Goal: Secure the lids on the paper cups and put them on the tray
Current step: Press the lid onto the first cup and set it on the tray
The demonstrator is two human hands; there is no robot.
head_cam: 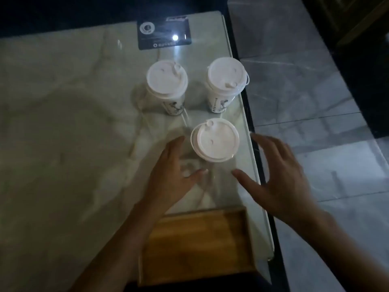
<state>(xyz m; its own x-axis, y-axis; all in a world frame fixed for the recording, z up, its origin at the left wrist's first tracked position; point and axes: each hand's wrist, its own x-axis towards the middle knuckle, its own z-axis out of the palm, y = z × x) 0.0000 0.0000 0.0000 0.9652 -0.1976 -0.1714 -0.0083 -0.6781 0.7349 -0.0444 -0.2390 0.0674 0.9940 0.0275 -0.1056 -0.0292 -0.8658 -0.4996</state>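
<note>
Paper cups: nearest (215, 140) between spread, empty hands (left (172, 175), right (280, 175)) | all three lidded | tray (197, 245) beneath wrists, bare

We see a pale marble-patterned table (63, 133) filling most of the view, its glossy top veined in grey and brown. At twelve o'clock on it lies a black card (164, 33) with a white round logo and small white print too blurred for us to read; a bright spot of light glares on its lower right part. Along the table's three o'clock side runs a white edge (255, 157) with a dark strip just beside it. Beyond that, from one to five o'clock, we see a grey marble-tiled floor (305, 102).
</note>
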